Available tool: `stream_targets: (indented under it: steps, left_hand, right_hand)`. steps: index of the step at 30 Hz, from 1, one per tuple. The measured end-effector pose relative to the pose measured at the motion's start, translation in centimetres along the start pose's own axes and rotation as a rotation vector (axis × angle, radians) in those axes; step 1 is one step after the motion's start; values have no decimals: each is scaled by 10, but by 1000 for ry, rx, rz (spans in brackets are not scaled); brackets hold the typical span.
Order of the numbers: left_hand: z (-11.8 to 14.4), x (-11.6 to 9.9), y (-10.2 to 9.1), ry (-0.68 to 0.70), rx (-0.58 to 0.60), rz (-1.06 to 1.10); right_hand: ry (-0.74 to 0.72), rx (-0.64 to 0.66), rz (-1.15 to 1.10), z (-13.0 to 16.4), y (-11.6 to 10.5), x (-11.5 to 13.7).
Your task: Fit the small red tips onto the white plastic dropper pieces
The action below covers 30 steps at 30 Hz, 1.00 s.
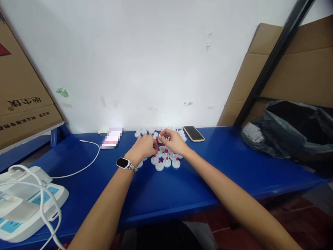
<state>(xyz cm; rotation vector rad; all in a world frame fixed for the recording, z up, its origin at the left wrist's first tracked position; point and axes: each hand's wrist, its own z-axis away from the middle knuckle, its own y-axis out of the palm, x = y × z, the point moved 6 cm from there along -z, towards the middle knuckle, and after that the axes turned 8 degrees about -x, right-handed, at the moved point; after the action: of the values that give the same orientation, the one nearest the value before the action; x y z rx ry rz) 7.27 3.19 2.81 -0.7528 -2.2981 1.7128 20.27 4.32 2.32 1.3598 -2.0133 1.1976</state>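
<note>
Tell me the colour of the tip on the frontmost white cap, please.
The tip is red; the head view shows it best.

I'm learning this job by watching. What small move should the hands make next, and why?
Probably bring a red tip onto a plain white cap, left hand steadying, right hand pinching: the hands nearly meet among the caps, and the nearest caps wear red tips while several by the wall show none. What they hold is unclear.

Left hand [147,144] and right hand [172,140] are among white, red-tipped caps [167,162] on a blue table [166,196], a phone [194,133] nearby
</note>
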Motion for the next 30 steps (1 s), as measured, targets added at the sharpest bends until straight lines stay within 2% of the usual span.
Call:
stream_targets:
  steps: [5, 11, 14, 20, 24, 30]
  left_hand:
    - [2, 9, 3, -21, -12, 53]
    - [1, 6, 4, -9, -61, 74]
    - [2, 7, 0, 15, -79, 99]
    - [9, 22, -14, -82, -118, 481]
    - [10, 20, -13, -71, -131, 721]
    - [7, 10, -13, -14, -171, 855]
  right_hand:
    - [-4, 23, 23, 3, 3, -1]
    - [0, 67, 19, 5, 7, 2]
    - [-10, 42, 25, 6, 3, 6]
    - [-21, 19, -51, 8, 0, 15]
    - [-8, -18, -28, 10, 0, 16]
    - [57, -88, -127, 11, 2, 7]
